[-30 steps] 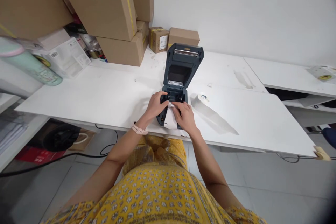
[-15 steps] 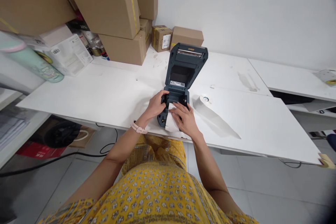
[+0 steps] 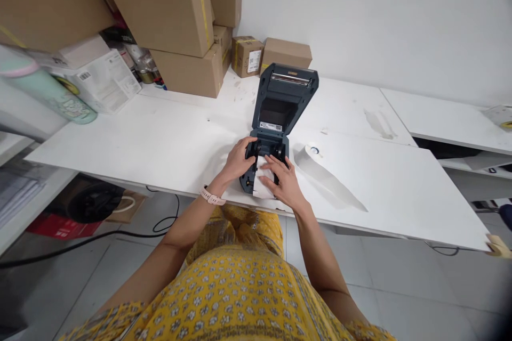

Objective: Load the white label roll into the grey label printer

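A dark label printer [image 3: 285, 100] stands near the table's front edge with its lid raised. My left hand [image 3: 239, 160] is closed over the left side of its base, thumb reaching inward. A strip of white label paper [image 3: 262, 190] lies along the printer's front and hangs over its front end. Over that strip and the base's right side, my right hand [image 3: 285, 178] rests with its fingers apart. Black roll guides [image 3: 278, 149] show inside the bay. Right of the printer, a roll of white labels [image 3: 310, 157] stands on the table, its loose end trailing toward the front.
Cardboard boxes [image 3: 186, 72] are stacked at the back left, and smaller cartons [image 3: 286, 53] stand against the wall behind the printer. A mint green bottle [image 3: 60, 93] and a white box [image 3: 106, 82] are at the left. The white table [image 3: 160, 138] ends just before my body.
The black roll guides inside the printer have come closer together. My right hand's fingers have spread a little over the paper strip; my left hand stays at the left side.
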Demonstrator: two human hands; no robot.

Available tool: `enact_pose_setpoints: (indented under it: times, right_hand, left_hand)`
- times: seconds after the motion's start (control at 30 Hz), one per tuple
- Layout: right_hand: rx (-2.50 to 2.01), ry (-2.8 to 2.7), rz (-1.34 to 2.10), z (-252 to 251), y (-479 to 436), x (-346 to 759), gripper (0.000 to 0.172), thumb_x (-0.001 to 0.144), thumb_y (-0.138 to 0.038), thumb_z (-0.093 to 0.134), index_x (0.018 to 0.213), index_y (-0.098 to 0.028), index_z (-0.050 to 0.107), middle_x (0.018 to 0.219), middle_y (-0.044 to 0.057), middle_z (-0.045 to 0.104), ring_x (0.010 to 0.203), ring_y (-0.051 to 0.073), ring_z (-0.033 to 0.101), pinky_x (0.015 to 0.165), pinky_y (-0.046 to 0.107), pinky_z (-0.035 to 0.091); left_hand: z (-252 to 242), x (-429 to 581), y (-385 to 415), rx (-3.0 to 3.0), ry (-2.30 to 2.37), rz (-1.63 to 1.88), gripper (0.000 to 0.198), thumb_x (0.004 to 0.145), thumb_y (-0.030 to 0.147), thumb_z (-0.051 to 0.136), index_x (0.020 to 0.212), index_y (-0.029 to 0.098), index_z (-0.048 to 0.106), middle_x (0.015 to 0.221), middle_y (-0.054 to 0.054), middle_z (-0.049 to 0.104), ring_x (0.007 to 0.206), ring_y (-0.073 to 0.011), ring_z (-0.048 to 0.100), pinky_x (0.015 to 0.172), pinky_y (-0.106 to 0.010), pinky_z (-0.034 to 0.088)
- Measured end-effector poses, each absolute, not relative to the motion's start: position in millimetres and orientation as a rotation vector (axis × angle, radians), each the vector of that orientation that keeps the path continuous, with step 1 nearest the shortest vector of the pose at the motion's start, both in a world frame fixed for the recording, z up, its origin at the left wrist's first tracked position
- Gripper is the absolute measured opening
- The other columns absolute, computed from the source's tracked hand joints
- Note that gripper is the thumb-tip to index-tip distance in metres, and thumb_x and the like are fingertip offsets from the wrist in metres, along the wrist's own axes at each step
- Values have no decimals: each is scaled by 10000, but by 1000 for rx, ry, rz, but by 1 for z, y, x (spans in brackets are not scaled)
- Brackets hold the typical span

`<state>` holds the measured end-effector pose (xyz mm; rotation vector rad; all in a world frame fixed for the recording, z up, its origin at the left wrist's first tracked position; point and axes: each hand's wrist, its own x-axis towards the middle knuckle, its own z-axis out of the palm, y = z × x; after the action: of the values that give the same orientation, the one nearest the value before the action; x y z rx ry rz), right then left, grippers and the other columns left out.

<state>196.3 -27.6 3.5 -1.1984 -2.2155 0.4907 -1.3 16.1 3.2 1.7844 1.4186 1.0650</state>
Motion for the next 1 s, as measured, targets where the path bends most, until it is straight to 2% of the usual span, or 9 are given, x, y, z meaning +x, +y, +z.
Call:
enact_pose_setpoints:
  times: [0.2,0.33,0.4,0.47,0.53,0.67,0.8,0.87,1.0]
  right_hand:
    - [-1181,-2170,550,-2,-27,195,217,935,-454,624,1042,-265,620,1483,110,576,1441,292,473,1214,637,204]
    - [-1103,-2010,558,2,-29,196,219,912,-475,654,966,-263,644,1420,112,632,1370,303,552,1206,630,257]
    - [-1085,-1779,479,15,-23,202,220,958,-469,582,1017,-264,638,1386,116,651,1330,283,590,1171,588,365]
    - [-1066,-1555,320,36,-4,211,267,1014,-455,470,1133,-259,607,1381,123,637,1334,263,584,1135,552,436]
    - [-1030,-1455,174,61,29,220,349,1047,-466,378,1262,-254,553,1407,115,598,1379,252,540,1150,548,426]
    - [-1044,-1524,245,106,113,228,528,1056,-558,244,1443,-254,436,1513,95,496,1448,213,456,1192,421,390]
    - [-1049,-1570,486,124,142,219,693,1037,-594,87,1369,-205,555,1398,68,608,1335,195,571,1098,323,455]
    - [-972,-1509,453,120,119,213,649,1041,-599,156,1268,-222,633,1274,48,678,1240,202,633,1060,366,497]
    - [-922,-1470,395,88,29,206,442,1054,-504,341,1071,-268,714,1075,26,728,1080,210,679,1005,437,530]
  left_hand:
    - [3,0,17,1819,1445,1024,602,768,85,536,1358,206,527,1472,-107,539,1331,-251,532,1074,-435,503]
    - [9,11,-9,2027,1567,1044,500,883,170,532,1382,178,528,1564,-137,452,1488,-280,359,1214,-511,337]
    - [12,18,-32,2208,1506,1015,450,964,317,507,1393,185,540,1611,-121,399,1536,-284,276,1249,-526,266]
    - [13,23,-55,2391,1326,844,445,1009,414,438,1377,201,571,1539,-103,510,1495,-261,373,1269,-528,216]
    - [11,26,-75,2488,1229,693,513,1011,490,418,1406,191,554,1516,-110,537,1482,-266,400,1272,-545,198]
    - [6,23,-98,2593,1212,624,609,986,520,474,1463,140,489,1550,-148,480,1492,-292,381,1259,-558,249]
    - [-1,15,-107,2641,1186,817,357,1020,288,455,1320,187,619,1425,-103,624,1408,-249,508,1202,-520,394]
    - [-5,12,-108,2630,1148,1017,295,1010,189,458,1206,190,678,1294,-86,713,1327,-225,591,1151,-493,469]
    - [-13,7,-112,2582,1108,1283,232,962,146,548,1113,207,713,1131,-68,768,1175,-215,674,1027,-453,566]
